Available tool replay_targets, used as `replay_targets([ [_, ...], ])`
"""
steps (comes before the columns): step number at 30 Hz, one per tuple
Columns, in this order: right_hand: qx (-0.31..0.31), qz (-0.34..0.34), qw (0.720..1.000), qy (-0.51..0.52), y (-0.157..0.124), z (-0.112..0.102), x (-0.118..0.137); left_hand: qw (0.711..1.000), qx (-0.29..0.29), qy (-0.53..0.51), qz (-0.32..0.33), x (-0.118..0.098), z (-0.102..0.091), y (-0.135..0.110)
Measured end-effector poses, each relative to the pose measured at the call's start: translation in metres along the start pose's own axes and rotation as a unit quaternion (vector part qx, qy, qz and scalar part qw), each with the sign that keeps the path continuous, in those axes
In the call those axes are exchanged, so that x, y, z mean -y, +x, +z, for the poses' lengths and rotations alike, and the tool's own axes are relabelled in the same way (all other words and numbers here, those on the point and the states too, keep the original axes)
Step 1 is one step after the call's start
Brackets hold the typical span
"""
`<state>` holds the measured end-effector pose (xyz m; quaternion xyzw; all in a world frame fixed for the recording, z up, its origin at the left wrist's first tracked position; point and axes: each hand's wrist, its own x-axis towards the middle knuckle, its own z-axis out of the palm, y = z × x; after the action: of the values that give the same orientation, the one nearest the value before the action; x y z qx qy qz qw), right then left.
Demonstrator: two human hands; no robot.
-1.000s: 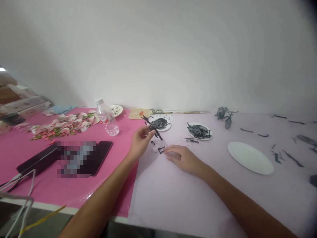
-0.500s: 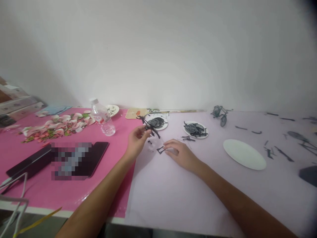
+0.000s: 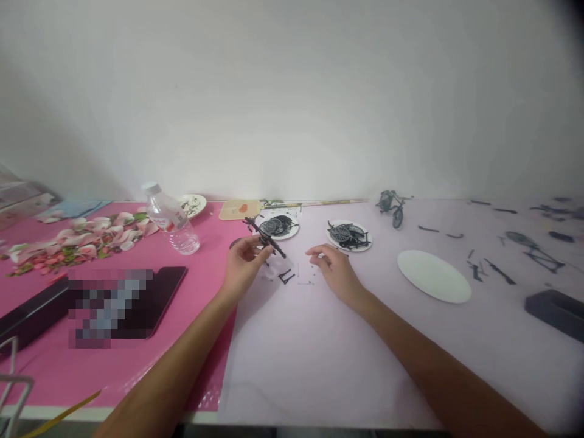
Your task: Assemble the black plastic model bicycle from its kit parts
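My left hand (image 3: 244,264) is closed on a black model bicycle frame (image 3: 276,248), holding it tilted above the table, with thumb and fingertips at its middle. A dark wheel-like rim shows partly behind that hand. My right hand (image 3: 336,271) hovers to the right, its thumb and index finger drawn together in a pinch; whatever may be between them is too small to make out. Between the hands lies a small black U-shaped bracket (image 3: 286,277). Thin pins and tiny bits (image 3: 305,283) are scattered beside it.
Two white plates, one left (image 3: 295,233) and one right (image 3: 366,246), hold black wheels and parts. Behind stands a small model bicycle (image 3: 391,205). An oval white plate (image 3: 433,277) and loose black parts (image 3: 499,272) lie rightward. Leftward are a water bottle (image 3: 171,222), artificial petals (image 3: 89,237) and a phone (image 3: 166,298).
My right hand has moved off the black bracket, which now lies free on the table. The left hand still holds the frame. The view has shifted slightly to the right.
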<state>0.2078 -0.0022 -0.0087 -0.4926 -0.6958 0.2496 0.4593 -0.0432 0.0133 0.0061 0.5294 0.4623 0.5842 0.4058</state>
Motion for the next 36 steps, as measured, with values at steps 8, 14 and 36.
replay_targets([
  [8, 0.010, -0.022, 0.999, -0.033, -0.003, 0.001, 0.007, 0.982, 0.015, 0.154, 0.112, -0.007, 0.002, -0.011],
  [14, 0.005, -0.046, 0.997, -0.064, -0.004, 0.001, 0.012, 0.954, 0.060, 0.221, 0.195, -0.005, 0.001, -0.013],
  [36, 0.013, -0.046, 0.997, -0.066, -0.005, 0.001, 0.013, 0.933, 0.065, 0.251, 0.250, -0.003, -0.001, -0.011],
])
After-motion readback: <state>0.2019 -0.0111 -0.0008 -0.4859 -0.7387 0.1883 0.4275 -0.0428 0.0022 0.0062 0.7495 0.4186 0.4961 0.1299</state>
